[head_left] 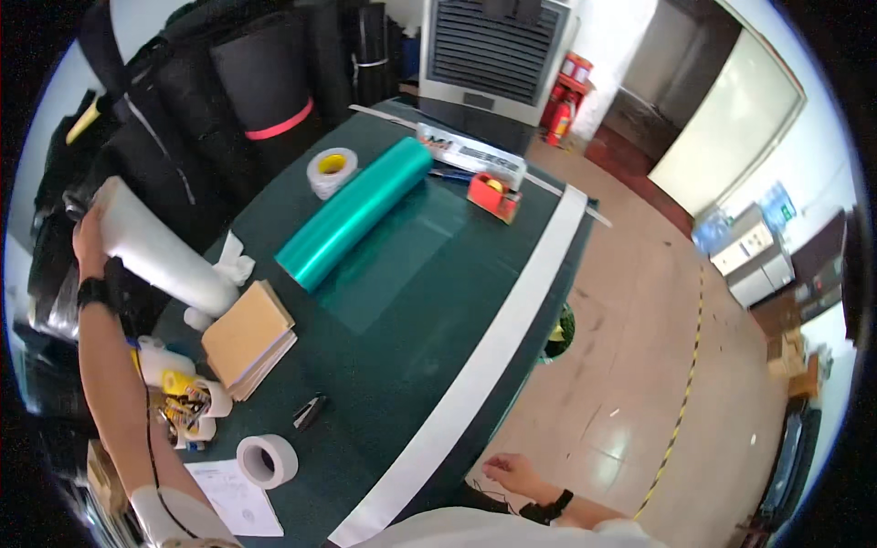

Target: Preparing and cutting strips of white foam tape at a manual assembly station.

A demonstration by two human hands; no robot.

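My left hand (89, 245) grips the upper end of a white roll of film (169, 256), which leans over the table's left side. Its fingertips are partly hidden behind the roll's end. Beside the table's front edge hangs my right hand (513, 475), fingers loosely bent and a little apart, with nothing in it. A green roll of film (356, 215) lies across the dark green table (402, 365), a clear sheet spread from it. Near the white roll are crumpled white tissue (235, 263) and a stack of brown paper pads (248, 338).
A long white strip (475, 384) runs along the table's right edge. On the table are tape rolls (267, 460), a stapler (310, 412), a red tape dispenser (494, 198), a long box (470, 153) and a paper sheet (233, 498). Dark rolls (260, 78) stand behind; an air cooler (493, 55) is beyond.
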